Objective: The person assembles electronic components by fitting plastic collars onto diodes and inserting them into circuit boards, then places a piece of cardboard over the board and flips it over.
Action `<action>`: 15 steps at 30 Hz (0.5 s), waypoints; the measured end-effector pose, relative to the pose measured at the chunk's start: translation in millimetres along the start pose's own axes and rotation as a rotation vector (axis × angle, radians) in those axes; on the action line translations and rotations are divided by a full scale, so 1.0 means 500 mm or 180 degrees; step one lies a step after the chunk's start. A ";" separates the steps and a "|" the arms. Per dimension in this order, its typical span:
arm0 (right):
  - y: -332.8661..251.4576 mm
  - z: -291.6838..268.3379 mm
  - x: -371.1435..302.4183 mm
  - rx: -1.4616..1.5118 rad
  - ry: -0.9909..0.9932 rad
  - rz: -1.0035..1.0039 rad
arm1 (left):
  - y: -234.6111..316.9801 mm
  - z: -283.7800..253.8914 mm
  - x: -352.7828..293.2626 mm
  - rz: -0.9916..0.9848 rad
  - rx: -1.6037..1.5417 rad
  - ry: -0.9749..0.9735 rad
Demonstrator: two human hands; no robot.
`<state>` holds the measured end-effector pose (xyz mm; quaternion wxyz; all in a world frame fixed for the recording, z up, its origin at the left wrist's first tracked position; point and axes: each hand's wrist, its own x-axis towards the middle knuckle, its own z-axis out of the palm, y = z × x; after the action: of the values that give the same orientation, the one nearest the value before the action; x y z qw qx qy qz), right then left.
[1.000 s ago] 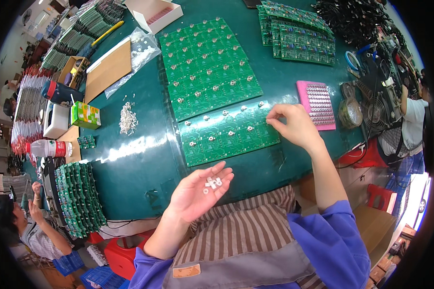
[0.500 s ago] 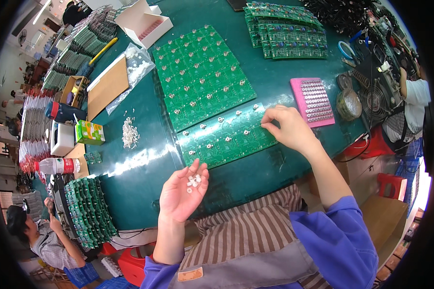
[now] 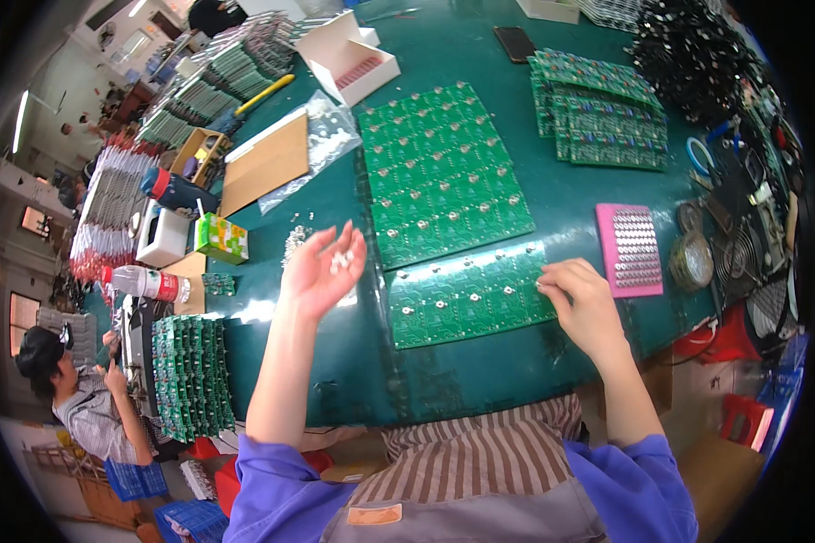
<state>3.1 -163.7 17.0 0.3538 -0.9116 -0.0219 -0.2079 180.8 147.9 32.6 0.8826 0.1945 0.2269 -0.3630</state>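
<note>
My left hand [image 3: 324, 276] is palm up with fingers curled, holding several small white spacers [image 3: 340, 263] over the table, left of the boards. Close behind it lies a heap of tiny whitish parts [image 3: 293, 242], partly hidden by the hand. My right hand [image 3: 587, 303] pinches thumb and fingertips together at the right end of the front green circuit board [image 3: 475, 319]; what sits between them is too small to make out. Small metal-and-white parts stand on that board in two rows. Beyond it lies a larger stretch of green circuit boards [image 3: 445, 195] with similar parts standing on it.
Right of the boards is a pink foam block [image 3: 607, 262] with rows of metal parts. Behind are stacked circuit boards [image 3: 611, 122], a phone [image 3: 514, 43] and an open white box [image 3: 371, 83]. A bottle [image 3: 154, 283], drink carton [image 3: 222, 238] and cardboard [image 3: 267, 167] stand left.
My left hand has moved up and left, away from the front board's edge toward the small heap. My right hand remains pinched near the board's right end. The whole view has shifted.
</note>
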 end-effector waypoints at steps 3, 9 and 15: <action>-0.060 -0.035 0.021 0.0734 -0.0302 0.0049 | 0.085 0.023 0.090 0.0306 0.0061 0.0398; -0.209 -0.126 0.059 0.4822 -0.1209 -0.0597 | 0.258 0.099 0.311 0.0921 0.0150 0.0821; -0.317 -0.127 0.090 0.5567 0.0157 -0.2135 | 0.370 0.129 0.421 0.0877 0.0384 0.0700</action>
<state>-8.7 -91.5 177.5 0.8357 -0.2631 -0.4248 -0.2281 465.7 120.9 4.8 0.8806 0.3148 0.2709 -0.2282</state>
